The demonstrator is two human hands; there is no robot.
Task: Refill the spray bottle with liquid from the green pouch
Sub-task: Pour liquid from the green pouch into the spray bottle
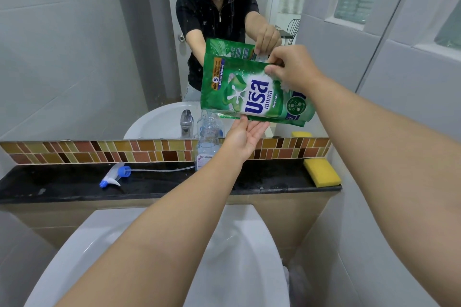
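The green pouch [252, 90] is held on its side in the air, its lower left corner tipped down over the mouth of the clear spray bottle [207, 141]. That bottle stands open and upright on the black ledge [62, 187]. My right hand [290, 68] pinches the pouch's upper right edge. My left hand [245, 136] is palm-up with fingers apart, its fingertips under the pouch's bottom edge. The blue and white spray head [113, 175] with its long tube lies on the ledge to the left of the bottle.
A yellow sponge [321, 172] lies at the ledge's right end. The white sink basin [159, 257] is below my arms. A mirror [74, 45] above the tile strip shows a person with the pouch. Tiled walls stand on both sides.
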